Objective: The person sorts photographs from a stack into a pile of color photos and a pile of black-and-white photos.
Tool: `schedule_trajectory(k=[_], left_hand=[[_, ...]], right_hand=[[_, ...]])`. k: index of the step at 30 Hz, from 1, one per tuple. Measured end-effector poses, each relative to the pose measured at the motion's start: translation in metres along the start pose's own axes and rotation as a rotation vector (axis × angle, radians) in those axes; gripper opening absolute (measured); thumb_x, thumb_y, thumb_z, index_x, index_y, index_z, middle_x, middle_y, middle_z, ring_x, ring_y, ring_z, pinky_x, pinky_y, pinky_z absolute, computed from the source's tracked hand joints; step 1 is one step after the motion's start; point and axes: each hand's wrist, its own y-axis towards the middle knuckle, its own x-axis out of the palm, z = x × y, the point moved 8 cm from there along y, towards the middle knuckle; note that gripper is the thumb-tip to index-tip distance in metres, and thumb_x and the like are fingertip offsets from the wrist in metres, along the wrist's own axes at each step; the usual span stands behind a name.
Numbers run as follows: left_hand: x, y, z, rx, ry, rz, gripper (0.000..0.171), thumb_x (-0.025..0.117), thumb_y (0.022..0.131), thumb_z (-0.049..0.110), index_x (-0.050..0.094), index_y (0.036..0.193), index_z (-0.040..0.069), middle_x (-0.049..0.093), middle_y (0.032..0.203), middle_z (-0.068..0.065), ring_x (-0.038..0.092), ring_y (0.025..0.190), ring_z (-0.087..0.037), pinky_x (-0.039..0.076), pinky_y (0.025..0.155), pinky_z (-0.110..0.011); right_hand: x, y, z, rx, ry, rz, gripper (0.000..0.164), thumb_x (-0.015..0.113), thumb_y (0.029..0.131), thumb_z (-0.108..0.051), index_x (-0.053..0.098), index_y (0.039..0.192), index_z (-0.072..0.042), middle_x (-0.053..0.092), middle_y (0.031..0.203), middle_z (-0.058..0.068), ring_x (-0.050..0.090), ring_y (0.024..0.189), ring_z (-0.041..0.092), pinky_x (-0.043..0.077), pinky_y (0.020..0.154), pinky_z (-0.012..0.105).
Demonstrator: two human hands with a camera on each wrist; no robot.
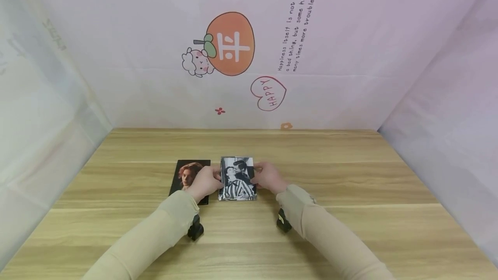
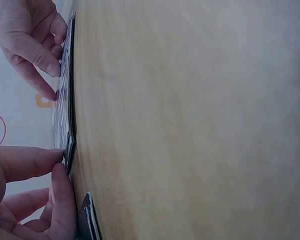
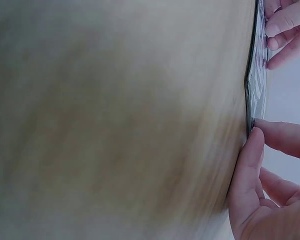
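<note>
A black-and-white photo card (image 1: 237, 185), showing two people, one in stripes, lies in the middle of the table between both hands. My left hand (image 1: 205, 182) pinches its left edge between thumb and finger; the left wrist view shows this left hand (image 2: 30, 195) close up. On the opposite edge, my right hand (image 1: 270, 177) pinches the card too, as the right wrist view shows with the right hand (image 3: 275, 185). Seen side-on, the card's edge (image 3: 250, 100) looks layered. A dark photo card (image 1: 180, 180) with a red-haired person lies to the left, partly under my left wrist.
The wooden table (image 1: 350, 228) runs back to a white printed curtain (image 1: 330, 55), with side curtains at left and right. A black wrist device (image 1: 196, 228) sits under my left sleeve, another black device (image 1: 284, 221) under the right.
</note>
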Motion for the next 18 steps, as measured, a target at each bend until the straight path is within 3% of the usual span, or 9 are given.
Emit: schedule_trajectory(k=[6,10,15,18], left_hand=[[-0.001,0.001,-0.001,0.003,0.002,0.002,0.045,0.066,0.071,-0.006,0.062,0.116,-0.009,0.058,0.076,-0.005,0.050,0.069,-0.016,0.043,0.064,-0.025],[-0.001,0.003,0.001,-0.001,-0.019,-0.006,0.042,0.065,0.072,-0.005,0.063,0.114,-0.008,0.060,0.076,-0.005,0.050,0.068,-0.015,0.042,0.062,-0.024],[-0.008,-0.001,0.008,-0.025,-0.128,-0.028,0.048,0.065,0.081,0.000,0.055,0.127,-0.008,0.066,0.095,-0.013,0.061,0.080,-0.018,0.054,0.067,-0.027],[-0.019,-0.008,0.014,-0.031,-0.167,-0.026,0.049,0.064,0.086,0.008,0.052,0.132,-0.002,0.066,0.105,-0.014,0.064,0.092,-0.022,0.056,0.076,-0.032]], right_hand=[[0.000,0.001,0.000,0.008,0.001,0.007,0.057,0.067,0.076,0.007,0.051,0.130,0.006,0.063,0.103,0.020,0.061,0.066,0.017,0.057,0.060,0.024],[-0.002,0.000,0.003,0.032,0.080,-0.010,0.060,0.066,0.077,0.006,0.046,0.134,0.006,0.060,0.113,0.024,0.065,0.078,0.022,0.059,0.066,0.027],[-0.010,-0.008,0.007,0.032,0.229,-0.056,0.060,0.062,0.083,0.000,0.038,0.138,0.005,0.057,0.119,0.027,0.064,0.092,0.029,0.059,0.078,0.035],[-0.023,-0.017,0.007,-0.010,0.251,-0.079,0.057,0.058,0.087,-0.002,0.036,0.139,0.006,0.057,0.117,0.027,0.063,0.095,0.031,0.057,0.083,0.039]])
